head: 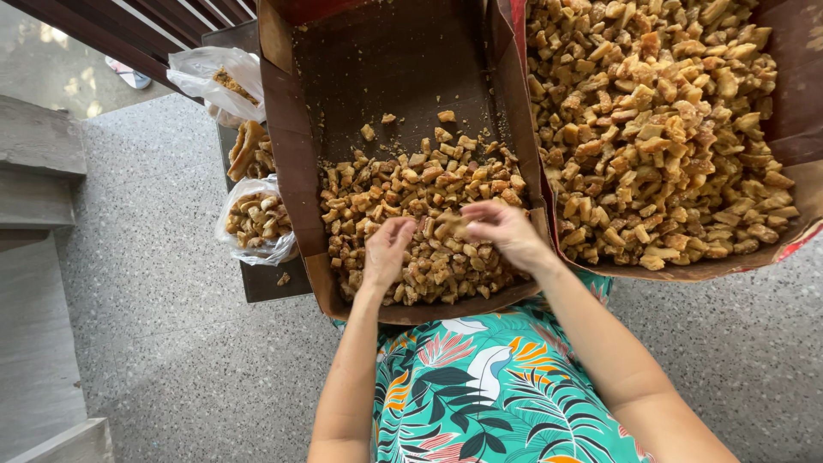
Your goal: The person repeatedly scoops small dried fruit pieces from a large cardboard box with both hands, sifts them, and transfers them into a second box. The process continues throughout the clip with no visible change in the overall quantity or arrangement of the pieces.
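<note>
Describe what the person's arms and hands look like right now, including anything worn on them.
Both arms are bare from what shows down to the fingers: no sleeves reach into view, and no gloves, watch, bracelets or rings can be seen on the left hand or the right hand. The only clothing visible is a teal garment with a tropical leaf and flower print in orange, pink, white and dark blue.

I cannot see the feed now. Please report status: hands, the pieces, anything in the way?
Left hand and right hand together on one brown piece. Both over the half-full box. Nothing in the way.
</note>
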